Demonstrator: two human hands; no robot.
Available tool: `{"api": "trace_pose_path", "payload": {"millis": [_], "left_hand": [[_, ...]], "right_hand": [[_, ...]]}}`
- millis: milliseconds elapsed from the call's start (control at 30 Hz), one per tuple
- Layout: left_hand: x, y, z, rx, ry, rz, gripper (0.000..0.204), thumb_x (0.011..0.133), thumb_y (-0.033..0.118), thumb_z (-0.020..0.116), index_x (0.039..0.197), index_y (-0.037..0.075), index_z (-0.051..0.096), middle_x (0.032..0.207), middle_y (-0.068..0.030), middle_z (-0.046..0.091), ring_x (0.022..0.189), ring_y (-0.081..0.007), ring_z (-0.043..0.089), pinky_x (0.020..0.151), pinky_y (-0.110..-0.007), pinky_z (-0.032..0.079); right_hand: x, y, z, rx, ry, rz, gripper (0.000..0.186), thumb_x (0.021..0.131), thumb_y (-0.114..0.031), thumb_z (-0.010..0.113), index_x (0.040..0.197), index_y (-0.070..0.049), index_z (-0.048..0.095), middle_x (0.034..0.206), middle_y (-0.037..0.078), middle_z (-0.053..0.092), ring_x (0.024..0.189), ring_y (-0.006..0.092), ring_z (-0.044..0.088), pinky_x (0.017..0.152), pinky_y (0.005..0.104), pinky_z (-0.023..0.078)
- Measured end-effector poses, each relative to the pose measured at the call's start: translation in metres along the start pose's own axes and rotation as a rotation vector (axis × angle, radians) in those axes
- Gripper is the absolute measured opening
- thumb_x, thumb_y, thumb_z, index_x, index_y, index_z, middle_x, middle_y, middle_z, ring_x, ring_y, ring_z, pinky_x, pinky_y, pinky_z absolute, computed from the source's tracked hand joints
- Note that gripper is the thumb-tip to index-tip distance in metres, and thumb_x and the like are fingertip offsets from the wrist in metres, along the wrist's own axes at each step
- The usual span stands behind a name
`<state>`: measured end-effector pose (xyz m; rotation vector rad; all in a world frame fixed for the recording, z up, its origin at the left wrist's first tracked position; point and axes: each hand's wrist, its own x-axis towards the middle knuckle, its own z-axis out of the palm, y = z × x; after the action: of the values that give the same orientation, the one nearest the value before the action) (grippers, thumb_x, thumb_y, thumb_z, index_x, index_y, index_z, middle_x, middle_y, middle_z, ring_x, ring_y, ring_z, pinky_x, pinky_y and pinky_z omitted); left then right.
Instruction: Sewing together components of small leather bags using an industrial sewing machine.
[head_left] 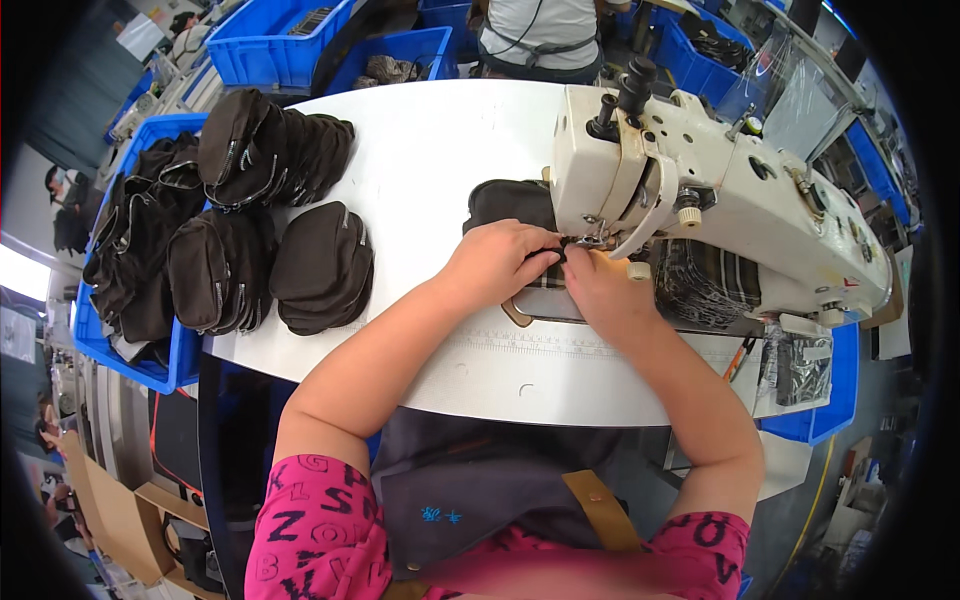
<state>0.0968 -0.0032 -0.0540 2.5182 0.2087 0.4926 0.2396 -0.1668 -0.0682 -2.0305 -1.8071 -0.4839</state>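
Note:
A white sewing machine (720, 180) stands at the right of the worktable. Under its needle area lies a dark olive fabric pouch piece (508, 200). My left hand (490, 265) grips the black edge of this piece just left of the presser foot (588, 241), thumb and index close together. My right hand (605, 292) is at the same edge beside the needle, its fingers curled with the tips at the fabric, partly hidden by the machine. Neat stacks of dark pouches (325, 265) sit on the table's left side.
The white table (420, 160) carries a folded plaid stack (705, 285) under the machine arm and a clear packet (805, 370). A blue bin of dark pouches (88, 340) adjoins the left edge. More blue bins (250, 55) and a seated person (535, 35) are beyond the far edge.

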Motion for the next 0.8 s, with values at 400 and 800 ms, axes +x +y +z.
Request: {"api": "trace_pose_path", "payload": {"millis": [400, 800], "left_hand": [[-0.008, 0.012, 0.003, 0.249, 0.105, 0.058, 0.031, 0.083, 0.010, 0.070, 0.114, 0.010, 0.066, 0.103, -0.0039, 0.065, 0.098, -0.0258, 0.063, 0.076, -0.040, 0.057], [0.002, 0.009, 0.019, 0.281, 0.226, 0.185, 0.020, 0.081, 0.022, 0.077, 0.093, 0.012, 0.064, 0.080, -0.0034, 0.061, 0.078, -0.0255, 0.064, 0.066, -0.040, 0.054]], "right_hand": [[0.003, -0.003, 0.006, -0.152, 0.091, 0.027, 0.015, 0.082, -0.018, 0.072, 0.091, -0.012, 0.062, 0.067, 0.002, 0.063, 0.060, 0.0225, 0.067, 0.053, 0.0400, 0.053], [-0.003, 0.004, 0.006, -0.120, -0.046, -0.030, 0.010, 0.085, -0.016, 0.070, 0.087, -0.013, 0.061, 0.072, 0.002, 0.063, 0.065, 0.0213, 0.067, 0.055, 0.0396, 0.052]]}}
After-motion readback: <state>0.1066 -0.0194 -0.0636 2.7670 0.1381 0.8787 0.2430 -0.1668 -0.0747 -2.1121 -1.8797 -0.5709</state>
